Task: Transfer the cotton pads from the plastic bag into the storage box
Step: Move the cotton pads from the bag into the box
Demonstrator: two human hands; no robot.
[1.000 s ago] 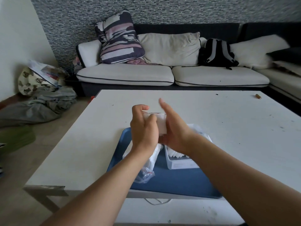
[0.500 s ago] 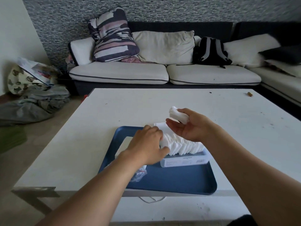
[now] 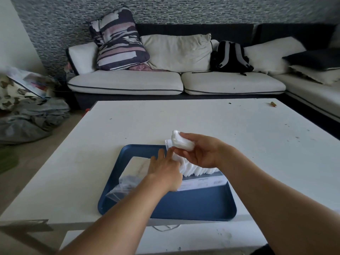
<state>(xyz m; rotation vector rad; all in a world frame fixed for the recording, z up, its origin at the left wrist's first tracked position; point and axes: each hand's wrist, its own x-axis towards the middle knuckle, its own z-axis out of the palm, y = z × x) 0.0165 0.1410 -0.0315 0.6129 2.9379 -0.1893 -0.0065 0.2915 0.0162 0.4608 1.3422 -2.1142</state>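
The right hand (image 3: 200, 151) pinches a wad of pads (image 3: 181, 141); the left hand's (image 3: 165, 170) straight fingers (image 3: 171, 152) press the box's (image 3: 204, 182) row aside. Next, probably: slot the wad in.

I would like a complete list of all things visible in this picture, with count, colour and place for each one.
table: one, white, in front of the sofa
tray: one, blue, near table edge
storage box: one, clear with white label, on tray
cotton pads: a row, white, standing in the box
plastic bag: one, clear, on tray left of box
sofa: one, white cushions and dark frame, behind table
striped pillow: one, dark, pink and white, on sofa
backpack: one, black and grey, on sofa
left hand: presses against the row
right hand: holds a small stack of pads
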